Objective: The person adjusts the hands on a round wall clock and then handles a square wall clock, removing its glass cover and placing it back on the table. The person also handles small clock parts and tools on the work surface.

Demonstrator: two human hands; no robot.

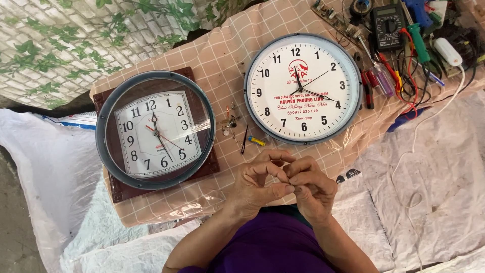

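Both hands, left hand (pixel 257 184) and right hand (pixel 310 189), pinch something tiny together, too small to tell. One slip and I reckon it vanishes into the peach checked cloth (pixel 217 55).

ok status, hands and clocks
Left hand and right hand pinched together, held item hidden. Round white clock and brown square clock lie untouched. Small parts between.

Both forearms come up from below and meet in front of the chest. The left hand (pixel 260 183) and right hand (pixel 312 188) touch at the fingertips, fingers curled inward, thumbs pressed against forefingers in a tight pinch.
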